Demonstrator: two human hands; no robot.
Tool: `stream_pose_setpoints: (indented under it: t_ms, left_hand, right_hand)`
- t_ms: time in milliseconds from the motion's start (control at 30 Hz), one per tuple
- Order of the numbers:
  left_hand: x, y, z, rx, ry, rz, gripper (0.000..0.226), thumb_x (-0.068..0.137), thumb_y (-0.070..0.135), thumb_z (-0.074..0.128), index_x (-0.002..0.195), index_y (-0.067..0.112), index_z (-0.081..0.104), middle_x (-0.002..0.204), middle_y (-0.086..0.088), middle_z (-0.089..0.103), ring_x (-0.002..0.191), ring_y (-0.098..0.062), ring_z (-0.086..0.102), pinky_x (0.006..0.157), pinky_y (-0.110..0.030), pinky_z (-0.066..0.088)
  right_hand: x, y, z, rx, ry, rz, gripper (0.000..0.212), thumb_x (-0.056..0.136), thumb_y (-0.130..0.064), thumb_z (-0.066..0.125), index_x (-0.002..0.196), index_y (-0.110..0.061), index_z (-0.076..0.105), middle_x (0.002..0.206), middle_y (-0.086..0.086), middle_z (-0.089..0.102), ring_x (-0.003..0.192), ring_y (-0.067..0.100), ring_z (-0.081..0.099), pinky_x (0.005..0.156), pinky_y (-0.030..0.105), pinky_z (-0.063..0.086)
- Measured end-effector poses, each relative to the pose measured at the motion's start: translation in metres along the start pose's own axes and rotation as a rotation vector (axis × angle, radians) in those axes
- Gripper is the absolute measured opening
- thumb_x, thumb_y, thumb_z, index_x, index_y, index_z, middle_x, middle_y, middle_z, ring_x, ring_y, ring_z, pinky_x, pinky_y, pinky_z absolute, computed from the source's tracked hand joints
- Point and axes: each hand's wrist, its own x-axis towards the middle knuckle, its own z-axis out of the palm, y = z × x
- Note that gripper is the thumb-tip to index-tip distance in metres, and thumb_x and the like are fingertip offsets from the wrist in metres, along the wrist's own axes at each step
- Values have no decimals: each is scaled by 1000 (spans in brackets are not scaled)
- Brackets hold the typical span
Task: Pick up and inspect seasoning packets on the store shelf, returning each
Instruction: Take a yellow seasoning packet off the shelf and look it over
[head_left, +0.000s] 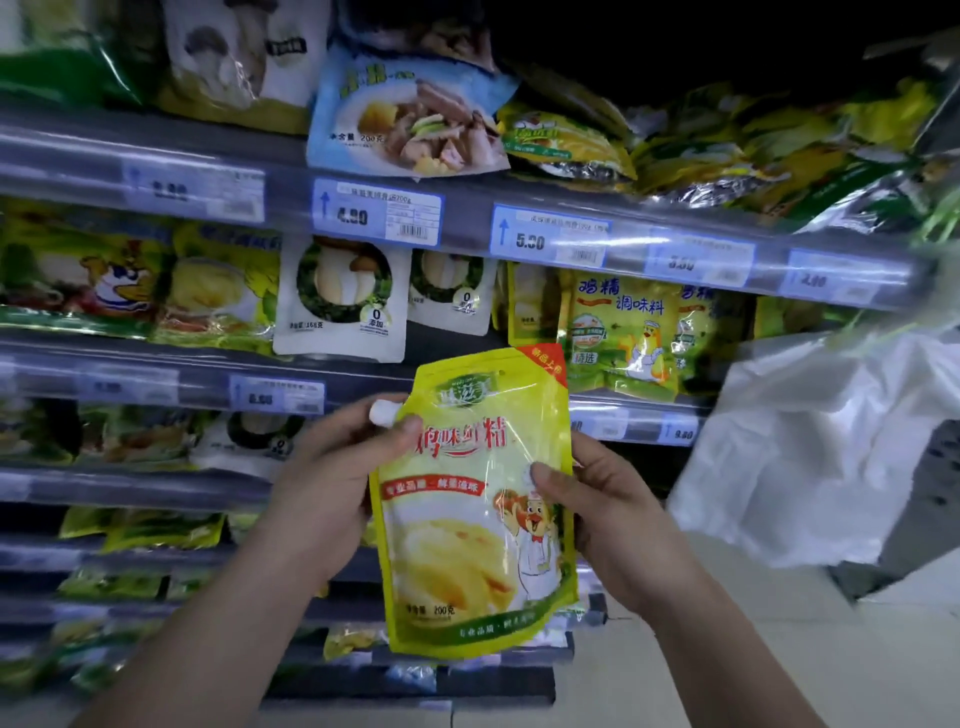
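In front of me are stacked shelves (467, 208), each with a clear rail carrying price tags. One tag reads 4.90 (376, 215) and the next one to the right reads 5.00 (545, 241). Above the 4.90 tag a blue packet (405, 114) showing a plated dish leans out over the shelf edge. On the row below stand white mushroom packets (340, 301). To their right are yellow chicken packets (623, 332) printed with a cartoon hen. More yellow and green bags fill the left side and the upper right, too blurred for me to read. A white plastic bag (810, 447) hangs in from the right and covers that end of the lower rows. There is pale floor (727, 649) beneath it.

The yellow pouch (478, 499) is off the shelf, held upright in the middle of my view. Its printed front faces me and it hides part of the lower rails. It is tilted slightly, with the top leaning left, and a white spout cap (383, 413) sticks out at its upper left corner.

Both forearms come up from the bottom of the view and meet at the pouch. The left grip (332, 483) is curled round the pouch's upper left edge just under the cap, with its thumb (410, 426) pressed on the front and its fingers out of sight behind. The right grip (608, 509) clasps the right edge at mid height, with its thumb (545, 475) flat on the front beside the printed cartoon chef and its fingers wrapped behind.
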Motion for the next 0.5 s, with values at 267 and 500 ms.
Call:
stream_pose_setpoints:
  t_ms: [267,500]
  left_hand:
    - [-13,1,24,326,-1,191,26,75,28,79,98,15,76,95,-17,79,95,-35,74,94,-65,51]
    - [-2,5,36,358,48,235,15,88,12,71,99,20,77,91,-12,81,91,-32,77,90,-64,54]
  right_hand:
    - [20,-15,-25,-11,110,-104,25,92,-24,61,110,-16,76,100,24,76,88,30,71,72,44,58]
    - [31,-17,-36,82,54,-59,24,99,-13,55,112,-13,75,103,15,78,90,30,71,76,41,56]
